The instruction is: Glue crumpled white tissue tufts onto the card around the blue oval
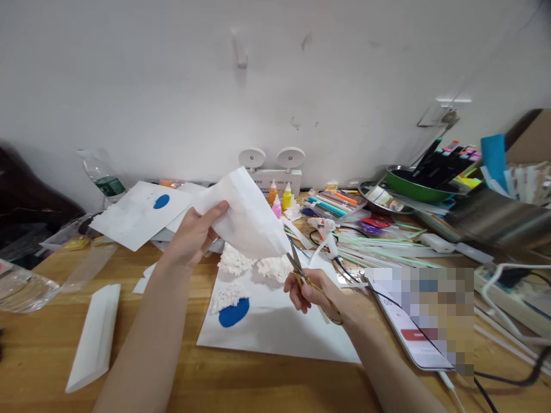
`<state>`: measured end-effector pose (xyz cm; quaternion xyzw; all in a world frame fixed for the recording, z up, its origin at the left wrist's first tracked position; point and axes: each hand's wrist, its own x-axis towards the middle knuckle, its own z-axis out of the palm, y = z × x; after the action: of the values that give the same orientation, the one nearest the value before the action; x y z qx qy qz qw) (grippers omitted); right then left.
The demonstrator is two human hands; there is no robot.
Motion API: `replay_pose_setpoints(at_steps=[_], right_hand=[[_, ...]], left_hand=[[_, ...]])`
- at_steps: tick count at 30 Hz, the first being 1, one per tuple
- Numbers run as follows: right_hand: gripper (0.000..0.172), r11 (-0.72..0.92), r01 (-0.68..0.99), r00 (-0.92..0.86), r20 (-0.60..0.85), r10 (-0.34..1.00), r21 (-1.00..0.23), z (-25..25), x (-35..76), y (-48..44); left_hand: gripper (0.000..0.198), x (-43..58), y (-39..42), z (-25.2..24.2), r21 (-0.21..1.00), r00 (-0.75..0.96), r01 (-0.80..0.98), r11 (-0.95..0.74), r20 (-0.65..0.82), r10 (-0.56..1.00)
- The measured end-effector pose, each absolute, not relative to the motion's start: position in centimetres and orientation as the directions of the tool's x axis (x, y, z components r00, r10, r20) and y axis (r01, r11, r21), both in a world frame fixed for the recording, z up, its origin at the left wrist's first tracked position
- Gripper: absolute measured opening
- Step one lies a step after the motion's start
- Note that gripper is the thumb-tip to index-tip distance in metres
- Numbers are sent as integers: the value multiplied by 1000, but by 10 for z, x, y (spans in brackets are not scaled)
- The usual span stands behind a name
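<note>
My left hand [199, 229] pinches a sheet of white paper [249, 221] by its left side and holds it up above the table. Scissors [297, 268] are in my right hand [307, 289], their blades a little apart at the paper's lower right corner. Below the hands lies a larger white sheet [275, 338] on the wooden table. On it are white crumpled clumps [232, 261] and a flat blue oval [233, 313], partly covered by one of the clumps.
A folded white paper strip [94, 338] lies at the left, near a plastic bottle [26, 289]. Behind are small paint bottles [287, 196], a glue gun [327, 235] and pens. A tablet [413, 327] with cables lies at the right.
</note>
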<state>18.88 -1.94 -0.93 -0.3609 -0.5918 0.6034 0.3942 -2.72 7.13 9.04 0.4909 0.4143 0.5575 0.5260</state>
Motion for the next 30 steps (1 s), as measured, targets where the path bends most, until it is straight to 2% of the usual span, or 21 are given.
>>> replay_pose_setpoints(at_steps=[9, 15, 22, 27, 30], right_hand=[[54, 26, 25, -383, 14, 924, -999, -7, 188, -19], [52, 29, 27, -358, 17, 934, -999, -10, 188, -18], [52, 19, 32, -368, 6, 930, -999, -11, 187, -18], [54, 43, -12, -383, 45, 923, -999, -12, 188, -17], [55, 43, -24, -380, 49, 924, -999, -13, 189, -17]], left_hand=[[29, -25, 71, 90, 989, 90, -149, -23, 37, 995], [22, -22, 70, 91, 982, 60, -176, -68, 80, 995], [24, -21, 72, 90, 955, -28, -247, -162, 160, 987], [23, -16, 71, 87, 947, 4, -292, -138, 145, 989], [24, -14, 73, 86, 924, -42, -343, -169, 164, 986]])
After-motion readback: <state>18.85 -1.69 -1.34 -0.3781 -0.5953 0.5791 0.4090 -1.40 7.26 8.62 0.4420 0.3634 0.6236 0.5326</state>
